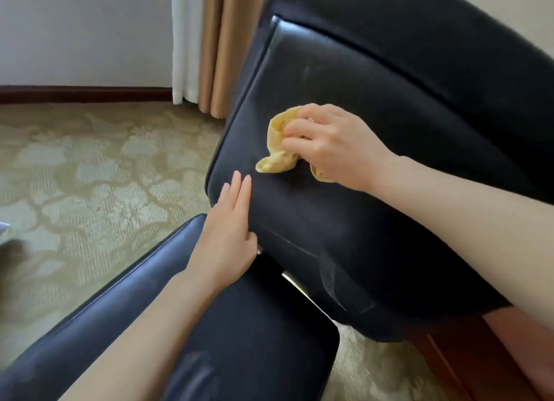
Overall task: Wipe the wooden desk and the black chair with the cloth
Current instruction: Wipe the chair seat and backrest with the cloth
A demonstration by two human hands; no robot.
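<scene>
The black leather chair (374,107) fills the right and lower part of the head view. My right hand (332,144) grips a crumpled yellow cloth (277,149) and presses it against the chair's padded panel. Faint wipe streaks show on the leather lower down. My left hand (227,232) lies flat with straight fingers on the panel's lower left edge, next to the glossy black armrest (126,298). The wooden desk is out of view.
Patterned beige carpet (90,175) covers the floor on the left. Tan and white curtains (207,44) hang behind the chair, by a white wall with a dark wooden baseboard (84,93). A reddish wooden piece (455,358) shows at the bottom right.
</scene>
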